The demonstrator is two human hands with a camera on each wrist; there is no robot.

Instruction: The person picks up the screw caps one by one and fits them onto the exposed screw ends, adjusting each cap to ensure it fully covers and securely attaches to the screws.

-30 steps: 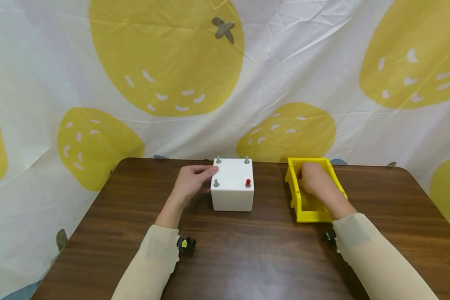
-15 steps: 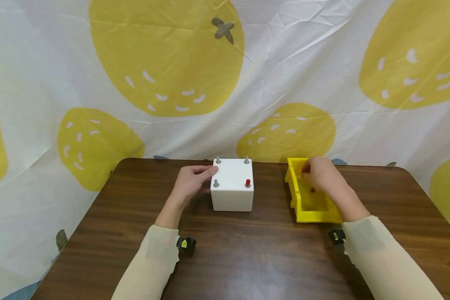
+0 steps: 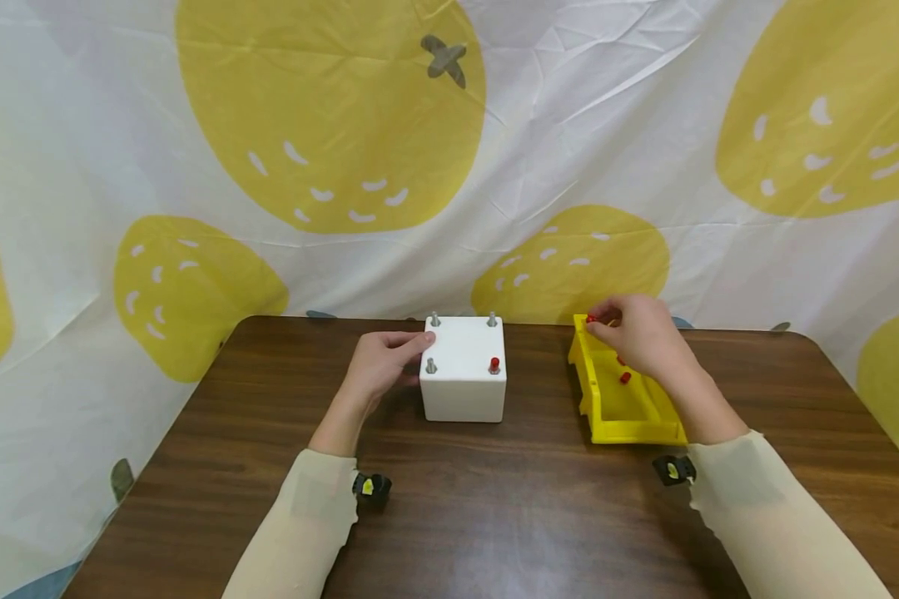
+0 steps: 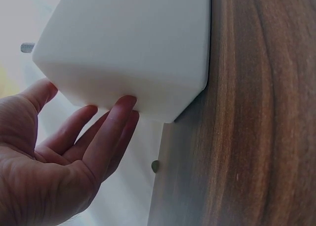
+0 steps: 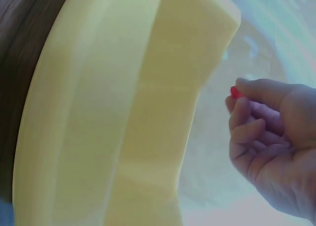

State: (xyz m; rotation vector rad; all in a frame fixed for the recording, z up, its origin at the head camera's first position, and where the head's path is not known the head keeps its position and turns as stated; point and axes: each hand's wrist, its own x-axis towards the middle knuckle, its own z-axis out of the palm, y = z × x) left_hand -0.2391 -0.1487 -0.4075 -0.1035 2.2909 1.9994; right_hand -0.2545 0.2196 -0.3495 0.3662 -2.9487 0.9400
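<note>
A white box-shaped block (image 3: 464, 349) stands on the table with upright threaded metal posts at its top corners. A red cap (image 3: 494, 363) sits on the near right post. My left hand (image 3: 386, 362) rests against the block's left side, thumb at the top edge; in the left wrist view its fingertips touch the white side. Above the far left part of a yellow bin (image 3: 629, 431), my right hand (image 3: 640, 333) pinches a small red cap (image 5: 235, 92) between thumb and forefinger. More red caps (image 3: 625, 378) lie on the bin floor, partly hidden by the right hand.
Both things stand on a dark wood table (image 3: 494, 499), the bin right of the block with bare wood between them. A patterned cloth (image 3: 330, 266) hangs right behind the table's far edge.
My right hand has risen out of the bin toward its far left corner, and a red cap now shows between its fingertips. The left hand and the block stay put.
</note>
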